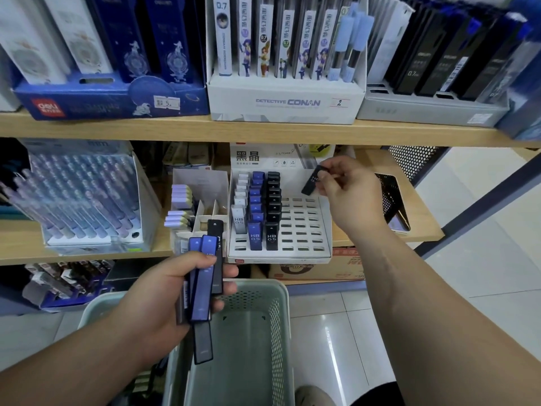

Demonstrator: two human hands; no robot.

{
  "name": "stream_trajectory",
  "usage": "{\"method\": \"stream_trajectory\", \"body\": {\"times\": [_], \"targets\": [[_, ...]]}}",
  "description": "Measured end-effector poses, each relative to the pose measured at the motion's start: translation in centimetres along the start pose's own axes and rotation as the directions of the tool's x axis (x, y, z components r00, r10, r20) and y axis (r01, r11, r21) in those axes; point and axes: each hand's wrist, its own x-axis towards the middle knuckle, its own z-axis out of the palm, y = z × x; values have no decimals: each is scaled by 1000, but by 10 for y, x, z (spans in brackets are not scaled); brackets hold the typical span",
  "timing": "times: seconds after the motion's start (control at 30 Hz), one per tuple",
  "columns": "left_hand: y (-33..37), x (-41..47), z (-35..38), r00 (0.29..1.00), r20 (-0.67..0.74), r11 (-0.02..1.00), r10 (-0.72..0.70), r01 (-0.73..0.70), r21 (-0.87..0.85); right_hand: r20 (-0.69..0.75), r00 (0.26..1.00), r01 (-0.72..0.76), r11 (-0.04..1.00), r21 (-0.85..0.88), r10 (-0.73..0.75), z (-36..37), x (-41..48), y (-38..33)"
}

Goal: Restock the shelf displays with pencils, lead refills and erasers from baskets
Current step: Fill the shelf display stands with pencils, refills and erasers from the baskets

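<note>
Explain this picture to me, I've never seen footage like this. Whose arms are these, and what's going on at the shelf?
There is no machine here. One camera worn on a person's head looks forward and down, so the two arms are the wearer's own. The left hand grips a bunch of blue and black lead refill cases. The right hand pinches a single black case above a white slotted display, which stands on a wooden shelf. The three columns on the display's left side are filled with white, blue and black cases. The slots further right are empty. A pale green basket sits below the hands.
</note>
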Motion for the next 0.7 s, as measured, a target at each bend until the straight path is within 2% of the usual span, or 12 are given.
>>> {"method": "stream_trajectory", "body": {"times": [0.2, 0.7], "targets": [[7, 3, -5, 1000, -13, 999, -14, 13, -37, 96, 995, 42, 991, -131, -30, 12, 13, 11], [13, 2, -2, 999, 29, 1000, -19, 19, -12, 164, 981, 141, 967, -214, -106, 15, 24, 17]]}}
